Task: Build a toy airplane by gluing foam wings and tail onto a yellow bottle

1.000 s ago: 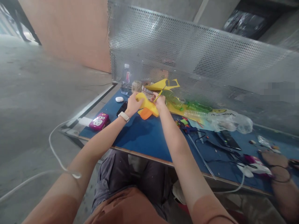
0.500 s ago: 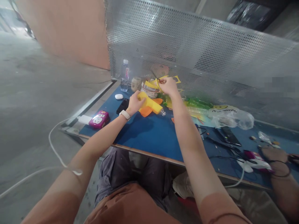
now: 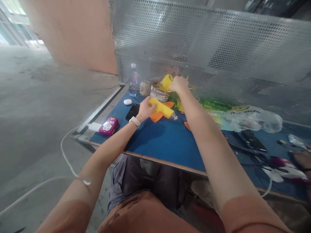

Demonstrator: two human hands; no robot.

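Observation:
My left hand [image 3: 145, 110] is closed around a yellow tube-like piece [image 3: 163, 108] near the tabletop. Orange petal-shaped pieces [image 3: 156, 117] stick out from under it, and a small clear plastic part [image 3: 174, 116] shows at its far right end. Further back, my right hand [image 3: 179, 84] is closed at the edge of a curved yellow scrap [image 3: 167, 81], above a round woven basket [image 3: 159, 94]. The back of the hand hides the fingertips. More yellow strips show behind the right hand.
On the blue table [image 3: 160, 142] stand a water bottle [image 3: 133, 81] and a jar [image 3: 145, 88]. A white case [image 3: 127, 102], black phone [image 3: 132, 111] and purple power strip [image 3: 109, 126] lie left. Green bottles [image 3: 215, 105] and a plastic bag [image 3: 257, 119] lie right. A perforated metal panel [image 3: 194, 48] closes the back.
My right hand has shifted slightly up and right, and the yellow scrap beside it now stands raised and curved. My left hand keeps its hold on the yellow piece. The view has turned slightly.

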